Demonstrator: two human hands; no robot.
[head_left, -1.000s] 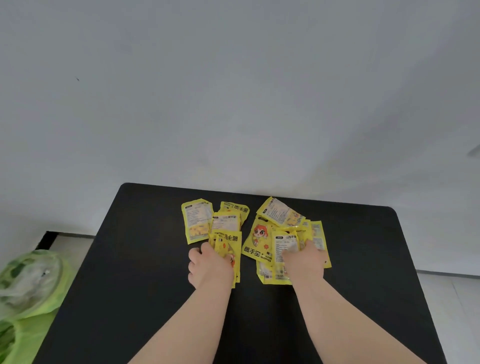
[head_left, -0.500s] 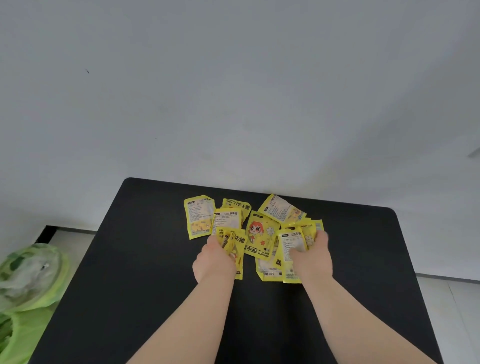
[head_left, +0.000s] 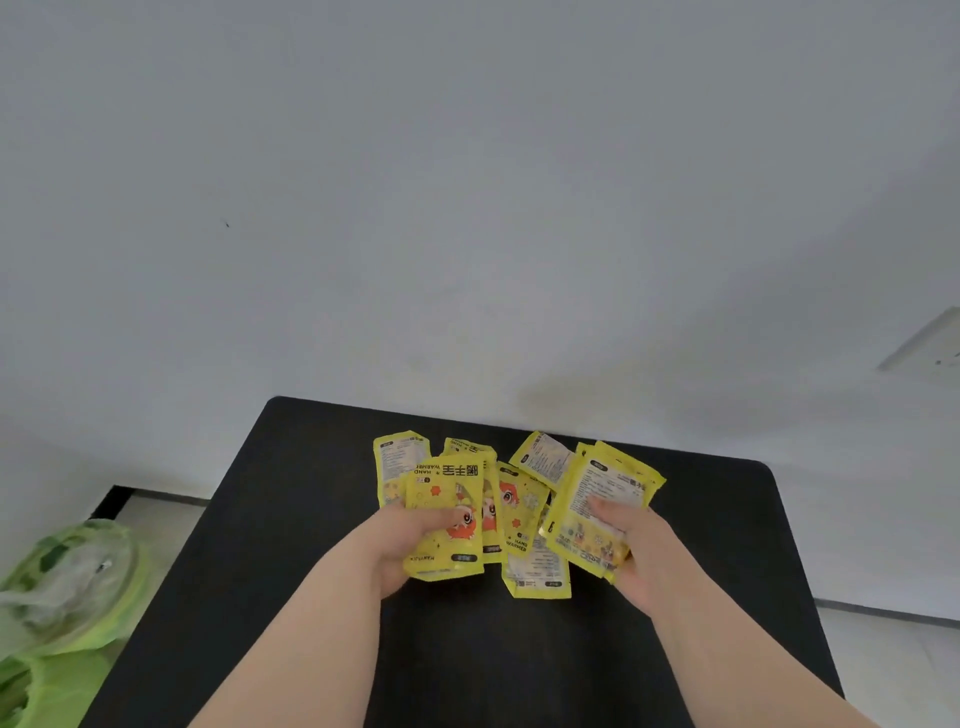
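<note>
Left hand (head_left: 410, 540) gripped a flat yellow foil hand-warmer packet (head_left: 444, 519), face up. Right hand (head_left: 631, 540) clamped a small stack of yellow packets (head_left: 602, 506), label side up. Both were raised over loose yellow packets (head_left: 522, 512) scattered mid black bench (head_left: 291, 519).

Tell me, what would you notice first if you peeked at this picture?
Bright yellow plastic hand-warmer packets jump out, heaped in the middle of the matte black rectangular table. The left hand grips a few cartoon-printed packets, and the right hand grips a label-side bunch. A crumpled green plastic bag sits beside the table, lower left.
</note>
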